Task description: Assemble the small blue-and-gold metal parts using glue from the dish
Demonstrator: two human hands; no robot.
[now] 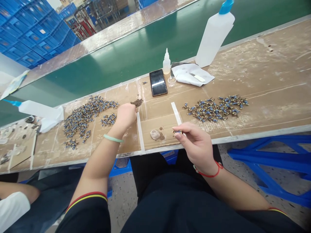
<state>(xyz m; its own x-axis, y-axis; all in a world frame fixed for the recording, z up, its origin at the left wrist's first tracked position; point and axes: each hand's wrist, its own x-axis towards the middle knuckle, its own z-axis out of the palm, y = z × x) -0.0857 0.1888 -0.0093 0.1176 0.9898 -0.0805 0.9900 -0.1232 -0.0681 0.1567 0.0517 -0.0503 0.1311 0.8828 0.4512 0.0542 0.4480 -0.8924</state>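
My right hand [195, 142] pinches a small blue and brass-coloured metal piece [178, 131] between thumb and forefinger, above the front of the bench. My left hand [126, 116] is at a little heap of tiny brown pieces [137, 102], its fingers drawn together; their tips are hidden, so what they hold does not show. Between the hands lies a small round dish [155, 134] with a brown smear beside it. A large pile of blue and brass pieces [85, 115] spreads to the left, with a smaller cluster [108, 119] near my left wrist. Another pile [216, 108] lies to the right.
At the back stand a phone [158, 83] lying flat, a small dropper bottle [166, 63], a white paper [191, 73] and a tall white bottle [213, 38]. White tape strips [176, 113] mark the cardboard. A co-worker's arm [19, 192] shows at lower left.
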